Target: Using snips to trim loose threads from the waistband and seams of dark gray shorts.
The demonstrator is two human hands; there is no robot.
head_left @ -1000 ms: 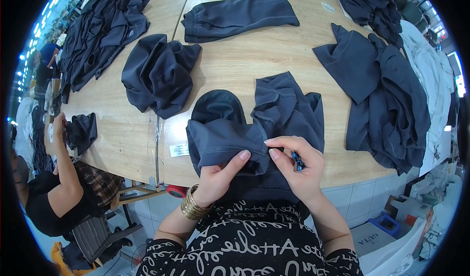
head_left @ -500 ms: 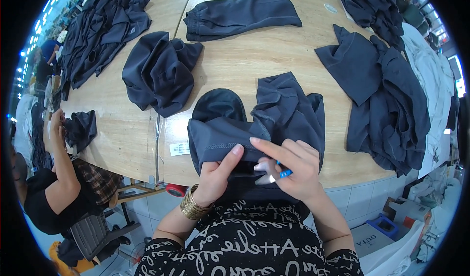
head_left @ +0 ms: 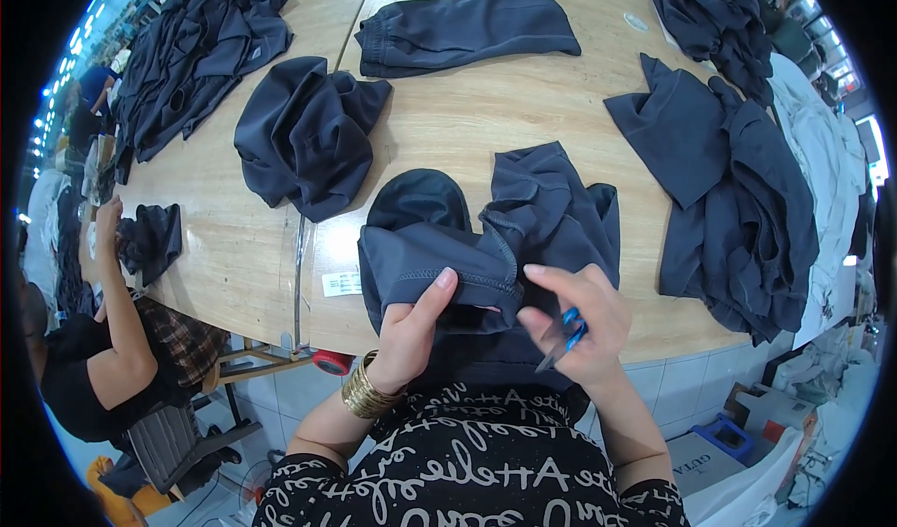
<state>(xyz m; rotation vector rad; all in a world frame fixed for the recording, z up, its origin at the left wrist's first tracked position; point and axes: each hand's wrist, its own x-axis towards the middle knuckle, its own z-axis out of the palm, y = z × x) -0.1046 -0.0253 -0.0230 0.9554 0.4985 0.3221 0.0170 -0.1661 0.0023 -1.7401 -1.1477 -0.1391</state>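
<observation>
A dark grey garment (head_left: 551,214) with stitched seams lies at the table's near edge. My left hand (head_left: 411,326) grips its hem, thumb on top beside a zigzag seam and the other fingers underneath. In my right hand (head_left: 589,321) are small thread snips (head_left: 566,333) with blue on them, held against the palm, blade pointing down and left. The thumb and index finger of that hand are apart, just right of the garment's seam edge. A white label (head_left: 342,284) sticks out at the garment's left side.
Folded dark trousers (head_left: 472,30) lie at the far middle, a crumpled dark garment (head_left: 308,139) to the left. Dark garments (head_left: 738,191) are heaped on the right, another pile (head_left: 210,50) at far left. A co-worker (head_left: 107,340) sits at the left edge, handling dark cloth.
My right hand has moved a little right, off the garment's hem, and its thumb and index finger have spread. My left hand keeps its hold.
</observation>
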